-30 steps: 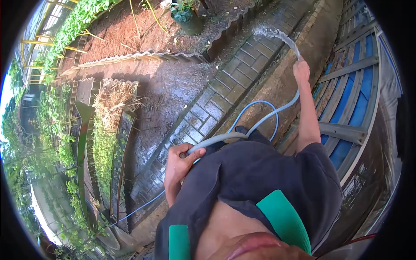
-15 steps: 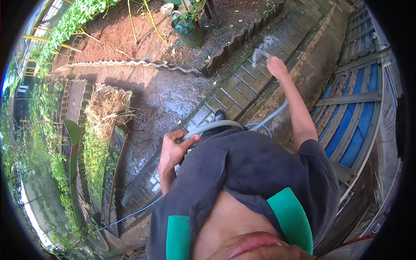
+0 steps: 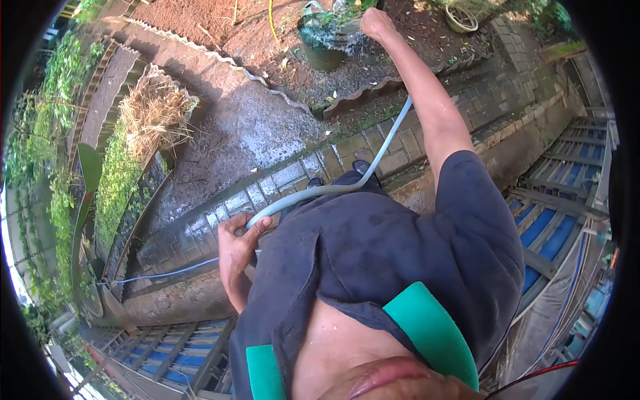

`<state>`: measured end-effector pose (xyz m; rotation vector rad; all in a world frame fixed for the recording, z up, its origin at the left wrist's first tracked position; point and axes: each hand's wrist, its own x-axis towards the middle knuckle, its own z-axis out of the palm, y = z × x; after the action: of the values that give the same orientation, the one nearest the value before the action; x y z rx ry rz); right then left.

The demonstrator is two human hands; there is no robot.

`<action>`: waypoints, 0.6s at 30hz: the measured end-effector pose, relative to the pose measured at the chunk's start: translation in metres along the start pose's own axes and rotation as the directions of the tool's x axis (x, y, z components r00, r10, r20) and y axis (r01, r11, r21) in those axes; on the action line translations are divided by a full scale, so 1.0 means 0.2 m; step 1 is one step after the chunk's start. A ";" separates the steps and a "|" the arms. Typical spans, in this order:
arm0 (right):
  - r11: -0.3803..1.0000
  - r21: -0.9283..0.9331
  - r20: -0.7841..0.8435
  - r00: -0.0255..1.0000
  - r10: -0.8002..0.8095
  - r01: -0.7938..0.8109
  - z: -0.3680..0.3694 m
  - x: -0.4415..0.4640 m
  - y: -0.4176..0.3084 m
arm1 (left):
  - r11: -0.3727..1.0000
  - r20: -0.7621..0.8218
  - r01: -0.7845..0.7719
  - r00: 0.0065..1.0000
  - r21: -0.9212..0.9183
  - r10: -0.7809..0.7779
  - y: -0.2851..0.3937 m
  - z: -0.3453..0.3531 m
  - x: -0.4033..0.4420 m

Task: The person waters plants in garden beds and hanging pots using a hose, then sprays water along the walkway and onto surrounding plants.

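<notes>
A grey-green garden hose (image 3: 320, 191) curves across the front of my body and runs up behind my right forearm. My left hand (image 3: 237, 250) is closed around the hose at my waist, with thumb and fingers wrapped about it. Stretched out far ahead, my right hand (image 3: 378, 27) is closed on the hose near its end, and the fist hides most of that part. Water sprays beside this hand over a dark green plant pot (image 3: 322, 50), which stands on the soil with a leafy plant in it.
A wet brick path (image 3: 290, 179) runs past my feet, bordered by corrugated edging (image 3: 373, 93). Dry straw (image 3: 157, 113) lies at left beside green plants. A wicker basket (image 3: 461, 20) sits at the upper right. Slatted pallets (image 3: 557, 213) stand at right. A thin blue hose (image 3: 173, 270) crosses the path.
My right hand has swung forward and left with the hose, from over the path to the pot. The water now falls at the pot. My left hand still grips the hose; the view has turned.
</notes>
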<state>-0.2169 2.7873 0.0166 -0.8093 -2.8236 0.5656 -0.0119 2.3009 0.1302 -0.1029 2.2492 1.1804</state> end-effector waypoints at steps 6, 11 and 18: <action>0.974 -0.016 0.139 0.965 -0.221 0.225 0.22 0.59 0.14 | 0.969 -0.221 0.045 0.970 -0.241 -0.100 0.08 0.48 -0.18; 0.940 0.013 0.181 0.923 -0.338 0.342 0.16 0.73 0.21 | 0.934 -0.332 0.062 0.924 -0.353 -0.187 0.26 0.91 -0.36; 0.915 0.027 0.110 0.909 -0.402 0.402 0.13 0.88 0.30 | 0.905 -0.463 0.010 0.856 -0.426 -0.228 0.30 1.35 -0.64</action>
<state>-0.3431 2.9204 -0.0246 -0.1793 -2.9649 0.5628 0.1980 2.5208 0.1259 -0.7997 2.3266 1.6930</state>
